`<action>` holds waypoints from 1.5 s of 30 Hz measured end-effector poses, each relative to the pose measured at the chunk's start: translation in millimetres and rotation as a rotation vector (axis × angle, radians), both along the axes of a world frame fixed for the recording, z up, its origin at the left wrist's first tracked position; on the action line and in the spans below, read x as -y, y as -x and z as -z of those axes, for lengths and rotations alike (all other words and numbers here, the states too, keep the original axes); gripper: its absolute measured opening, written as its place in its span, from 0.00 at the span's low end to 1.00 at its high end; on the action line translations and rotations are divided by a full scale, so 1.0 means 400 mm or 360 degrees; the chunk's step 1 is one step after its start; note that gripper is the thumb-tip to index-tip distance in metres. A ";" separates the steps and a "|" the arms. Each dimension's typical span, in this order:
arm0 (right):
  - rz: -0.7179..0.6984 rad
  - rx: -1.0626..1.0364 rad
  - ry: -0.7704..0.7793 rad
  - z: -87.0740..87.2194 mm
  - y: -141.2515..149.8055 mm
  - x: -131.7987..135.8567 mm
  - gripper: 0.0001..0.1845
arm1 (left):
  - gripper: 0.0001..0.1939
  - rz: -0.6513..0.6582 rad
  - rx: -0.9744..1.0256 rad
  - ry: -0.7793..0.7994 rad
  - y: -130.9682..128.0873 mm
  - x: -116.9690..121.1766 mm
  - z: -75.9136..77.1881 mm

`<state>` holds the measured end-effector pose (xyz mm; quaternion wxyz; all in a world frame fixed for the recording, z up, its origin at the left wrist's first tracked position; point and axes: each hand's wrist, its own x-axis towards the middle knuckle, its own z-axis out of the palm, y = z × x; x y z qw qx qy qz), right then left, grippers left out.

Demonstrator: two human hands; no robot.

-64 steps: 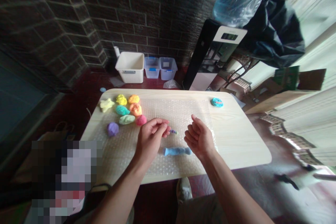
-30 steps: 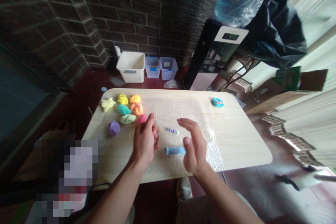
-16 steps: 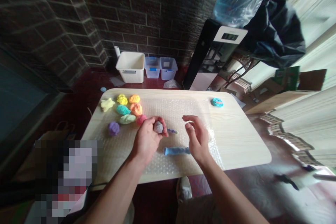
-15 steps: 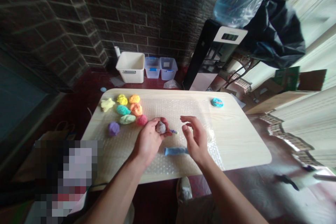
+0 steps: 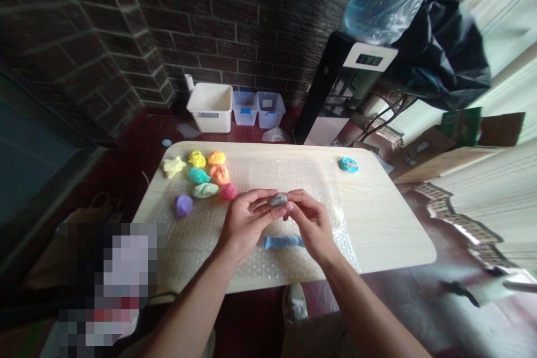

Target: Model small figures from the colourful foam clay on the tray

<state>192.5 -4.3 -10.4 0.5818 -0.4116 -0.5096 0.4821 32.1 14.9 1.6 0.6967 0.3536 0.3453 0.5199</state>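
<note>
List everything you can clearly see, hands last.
Table: one, pale wood, centre
Bubble wrap: one, clear, on table
Lumps: eight, multicoloured, table's left
Strip: one, blue, on bubble wrap
Round piece: one, mostly blue, table's right
Grey lump: one, grey, held mid-frame
Basket: one, white, floor beyond table
Bins: two, bluish, right of basket
Dispenser: one, black and white, beyond table
Bottle: one, blue, atop dispenser
Bag: one, black, upper right
Carton: one, brown, far right
Curtain: count unclear, pale, right edge
Wall: one, dark brick, behind
Shoe: one, pale, below table
Left hand: one, bare, holding grey lump
Right hand: one, bare, at grey lump
</note>
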 end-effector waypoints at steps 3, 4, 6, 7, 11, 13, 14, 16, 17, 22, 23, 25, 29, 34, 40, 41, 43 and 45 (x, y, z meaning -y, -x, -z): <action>-0.0053 -0.0109 0.0078 0.000 -0.002 -0.002 0.10 | 0.21 0.0006 -0.0051 -0.0093 -0.005 0.001 -0.001; -0.0058 -0.0122 0.0096 -0.001 -0.003 -0.002 0.10 | 0.21 0.0009 -0.0077 -0.0122 -0.005 0.002 -0.002; -0.0055 -0.0103 0.0106 -0.005 -0.007 -0.003 0.09 | 0.20 0.0001 -0.0145 -0.0167 -0.006 0.005 -0.004; -0.0049 -0.0081 0.0104 -0.008 -0.008 -0.002 0.09 | 0.20 -0.0005 -0.0179 -0.0182 -0.006 0.006 -0.004; 0.0007 -0.0017 0.0117 -0.017 -0.007 -0.002 0.11 | 0.20 -0.0025 -0.0247 -0.0163 -0.006 0.008 0.000; 0.0030 -0.0030 0.0122 -0.018 -0.004 -0.003 0.11 | 0.21 -0.0033 -0.0241 -0.0122 -0.007 0.007 0.004; 0.0038 -0.0048 0.0119 -0.016 -0.003 -0.004 0.11 | 0.22 -0.0040 -0.0231 -0.0100 -0.008 0.006 0.006; 0.0049 -0.0087 0.0108 -0.013 -0.001 -0.005 0.11 | 0.21 -0.0056 -0.0194 -0.0056 -0.010 0.004 0.008; 0.0050 -0.0099 0.0105 -0.011 -0.001 -0.005 0.11 | 0.21 -0.0063 -0.0168 -0.0034 -0.011 0.003 0.009; 0.0024 -0.0078 0.0081 -0.009 -0.001 -0.001 0.10 | 0.20 -0.0113 -0.0120 0.0013 -0.007 0.002 0.006; 0.0011 -0.0075 0.0069 -0.011 -0.001 -0.001 0.10 | 0.20 -0.0122 -0.0129 0.0011 -0.005 0.002 0.005; -0.0011 -0.0075 0.0042 -0.015 -0.003 -0.001 0.10 | 0.19 -0.0124 -0.0133 0.0007 -0.001 0.002 0.003; -0.0058 -0.0051 0.0027 -0.024 -0.007 0.000 0.08 | 0.16 -0.0117 -0.0100 -0.0016 0.003 0.001 0.000; 0.0020 0.0220 -0.0165 -0.029 -0.009 0.010 0.07 | 0.15 -0.0063 -0.0084 -0.0093 0.006 0.002 -0.006; 0.0369 0.0920 -0.0719 -0.024 -0.023 0.015 0.16 | 0.17 0.0097 0.0035 0.0077 0.000 0.007 -0.017; 0.0334 0.0945 -0.0738 -0.024 -0.023 0.016 0.17 | 0.17 0.0125 0.0047 0.0094 -0.003 0.007 -0.017; 0.0215 0.0891 -0.0686 -0.023 -0.021 0.018 0.17 | 0.16 0.0109 0.0062 0.0091 -0.006 0.005 -0.014; 0.0135 0.0670 -0.0522 -0.023 -0.016 0.019 0.14 | 0.16 0.0028 0.0080 0.0087 -0.007 0.001 -0.008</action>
